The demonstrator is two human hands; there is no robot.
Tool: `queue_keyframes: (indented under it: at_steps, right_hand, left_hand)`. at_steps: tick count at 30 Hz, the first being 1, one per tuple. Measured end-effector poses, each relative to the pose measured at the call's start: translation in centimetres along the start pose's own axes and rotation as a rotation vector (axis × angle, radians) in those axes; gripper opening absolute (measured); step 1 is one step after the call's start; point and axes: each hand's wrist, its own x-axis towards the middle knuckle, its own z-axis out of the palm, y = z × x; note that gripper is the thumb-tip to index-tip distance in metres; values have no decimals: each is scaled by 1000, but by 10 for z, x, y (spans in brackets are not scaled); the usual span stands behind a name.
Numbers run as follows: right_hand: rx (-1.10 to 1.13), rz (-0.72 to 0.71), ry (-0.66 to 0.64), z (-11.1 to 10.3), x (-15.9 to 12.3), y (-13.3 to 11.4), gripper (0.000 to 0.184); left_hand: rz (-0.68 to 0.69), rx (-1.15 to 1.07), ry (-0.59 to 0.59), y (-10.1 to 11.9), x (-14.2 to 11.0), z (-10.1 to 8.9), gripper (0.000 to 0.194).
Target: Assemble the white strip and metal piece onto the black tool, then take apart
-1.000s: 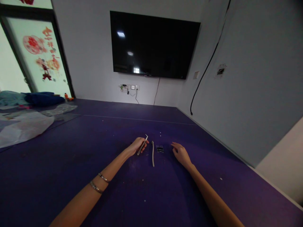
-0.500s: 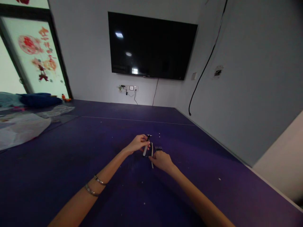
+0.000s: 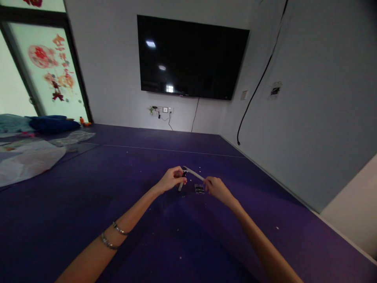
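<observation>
My left hand (image 3: 173, 179) is closed around a razor (image 3: 180, 186) with a pale handle, a dark neck and a T-shaped head pointing up. My right hand (image 3: 219, 190) grips one end of a slim white toothbrush (image 3: 194, 174). The brush slants up to the left, and its dark-tipped end meets the razor's head; whether they touch is hard to tell. Just left of my right hand, a small clear pack (image 3: 199, 189) with dark contents lies on the purple surface (image 3: 141, 243).
Clear plastic sheeting (image 3: 32, 159) and blue cloth (image 3: 54, 124) lie at the left. A television (image 3: 193, 59) hangs on the back wall above sockets (image 3: 165, 110). A black cable (image 3: 255, 90) dangles by the right wall. Small white specks dot the surface.
My right hand has lifted the toothbrush off the surface and moved right and slightly up. The brush's far end now meets the razor's head, and the clear pack is uncovered.
</observation>
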Motion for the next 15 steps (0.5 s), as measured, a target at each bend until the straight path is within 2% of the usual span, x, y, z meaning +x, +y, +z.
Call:
queue_keyframes:
  at_steps: [4,7,11,15]
  right_hand:
    - [196,-173,140,-46,3,20,36]
    - [276,-210,177,-69,-4,22,34]
    - [350,-203,183,-79,-15,12,34]
    - [306,-269,194,-79,-23,-5,30]
  left_hand:
    - [57,31,-5,2,-1,-5,23]
    - [93,52,-13,5,-1,-5,22]
    - [103,64,-29,9,-3,-1,23]
    - [113,83,-24,11,-4,5,23]
